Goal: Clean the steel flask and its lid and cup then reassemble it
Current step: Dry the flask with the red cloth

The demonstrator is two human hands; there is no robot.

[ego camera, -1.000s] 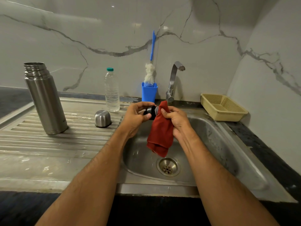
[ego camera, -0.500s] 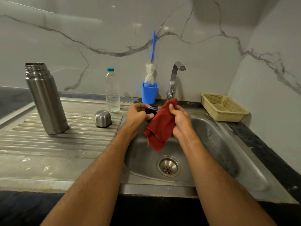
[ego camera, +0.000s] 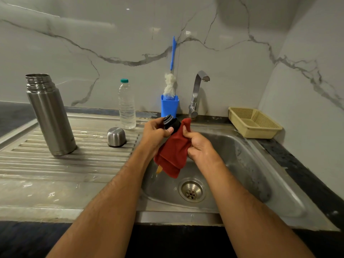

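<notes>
Lid now tilted, black threaded end exposed, left hand grip.

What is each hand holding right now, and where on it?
The left hand holds the black lid by its side. The right hand pinches the red cloth near its top edge, against the lid.

The steel surface has a ribbed draining board on the left and a sink basin on the right. On the ribs the open flask stands upright, with the steel cup upside down to its right (apart from it). Behind the cup stands a clear water bottle. A blue holder with a brush stands beside the tap, and a yellow basket sits on the dark ledge at the right.
</notes>
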